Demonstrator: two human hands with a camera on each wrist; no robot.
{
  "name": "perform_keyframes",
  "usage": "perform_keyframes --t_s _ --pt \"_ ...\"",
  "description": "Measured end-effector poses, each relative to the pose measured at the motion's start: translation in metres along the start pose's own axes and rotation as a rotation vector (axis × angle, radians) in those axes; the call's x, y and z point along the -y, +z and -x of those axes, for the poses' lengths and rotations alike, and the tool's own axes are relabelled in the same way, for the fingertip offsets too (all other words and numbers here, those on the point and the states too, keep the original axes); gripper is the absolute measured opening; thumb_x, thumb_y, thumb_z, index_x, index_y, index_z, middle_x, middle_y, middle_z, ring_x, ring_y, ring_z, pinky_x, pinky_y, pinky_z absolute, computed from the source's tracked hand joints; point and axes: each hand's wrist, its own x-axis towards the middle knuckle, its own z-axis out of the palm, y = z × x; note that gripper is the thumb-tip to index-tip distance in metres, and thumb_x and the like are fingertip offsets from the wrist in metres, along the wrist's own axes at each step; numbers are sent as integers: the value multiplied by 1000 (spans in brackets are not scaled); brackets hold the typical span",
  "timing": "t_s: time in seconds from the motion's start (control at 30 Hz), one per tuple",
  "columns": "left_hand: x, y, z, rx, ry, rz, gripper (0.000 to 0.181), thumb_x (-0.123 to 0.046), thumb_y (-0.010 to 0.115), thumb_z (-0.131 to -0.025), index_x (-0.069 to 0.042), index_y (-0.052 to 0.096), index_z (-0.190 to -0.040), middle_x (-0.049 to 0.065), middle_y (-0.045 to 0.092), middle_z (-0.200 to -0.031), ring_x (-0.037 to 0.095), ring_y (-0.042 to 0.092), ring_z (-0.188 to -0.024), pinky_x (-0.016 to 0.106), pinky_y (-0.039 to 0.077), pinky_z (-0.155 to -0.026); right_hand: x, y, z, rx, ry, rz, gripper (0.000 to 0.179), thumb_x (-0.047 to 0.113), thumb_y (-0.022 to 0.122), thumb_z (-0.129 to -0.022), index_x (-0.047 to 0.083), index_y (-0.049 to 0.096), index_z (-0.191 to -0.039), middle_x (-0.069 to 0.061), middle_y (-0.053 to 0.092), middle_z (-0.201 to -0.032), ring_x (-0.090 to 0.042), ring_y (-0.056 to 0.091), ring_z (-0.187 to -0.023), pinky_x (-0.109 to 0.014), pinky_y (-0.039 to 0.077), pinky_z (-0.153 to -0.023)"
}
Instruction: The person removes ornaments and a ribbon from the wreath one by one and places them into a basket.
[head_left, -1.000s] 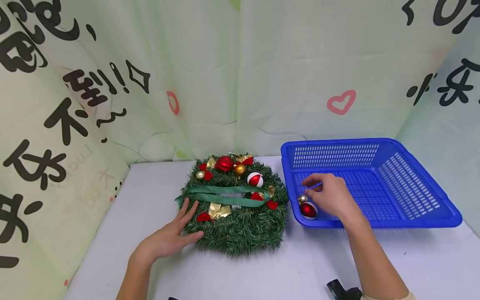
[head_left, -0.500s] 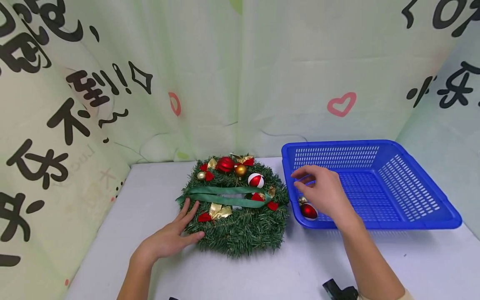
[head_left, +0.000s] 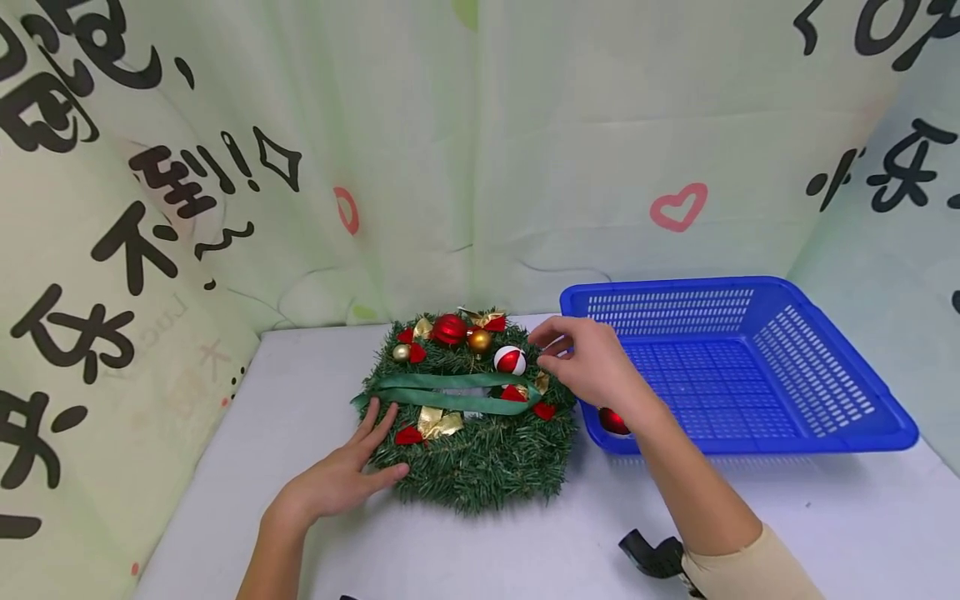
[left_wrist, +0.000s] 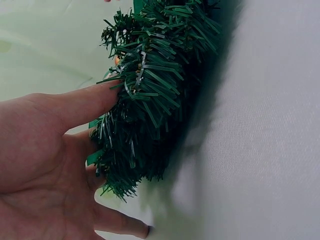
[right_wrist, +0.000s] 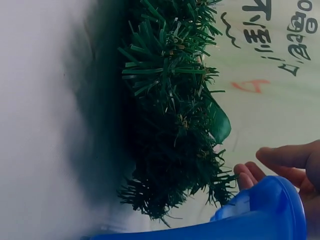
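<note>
A green wreath (head_left: pixel 480 467) lies on the white table, dressed with red, gold and red-and-white balls, red and gold bows, and a green ribbon (head_left: pixel 450 400) across it. My left hand (head_left: pixel 337 475) rests on its left side, fingers spread over the needles. Above the wreath's right side hovers my right hand (head_left: pixel 588 354), thumb and fingers bent and apart, with nothing seen between them. Its fingertips are close to the red-and-white ball (head_left: pixel 510 360). In the right wrist view the basket rim hides part of this hand. A red ball (head_left: pixel 613 421) lies in the blue basket (head_left: pixel 892 425), partly behind my right wrist.
The blue basket stands just right of the wreath. Near my right forearm is a black device (head_left: pixel 651 557). A printed cloth curtain (head_left: pixel 480 167) closes off the back and sides of the table (head_left: pixel 300 367).
My right hand has risen from beside the small balls in the basket and moved left over the rim to the wreath's right side. The left hand stays in place.
</note>
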Motion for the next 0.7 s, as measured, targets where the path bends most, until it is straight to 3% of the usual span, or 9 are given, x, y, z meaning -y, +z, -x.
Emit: perform_keyframes --t_s 0.33,0.7 --pt "-1 0 1 -1 5 -3 92 -51 62 -103 -27 4 -169 7 -19 -175 53 13 -156 76 24 -117 3 10 -22 77 40 17 29 2 70 -96 7 73 -125 -14 74 -122 -31 74 -108 -44 60 -86" --pt "0 -1 0 -1 3 9 92 -50 63 -102 -28 5 -169 6 -19 -175 52 14 -156 76 24 -116 2 19 -31 91 74 43 31 1 70 -94 5 73 -125 -17 73 -116 -32 74 -103 -44 60 -85"
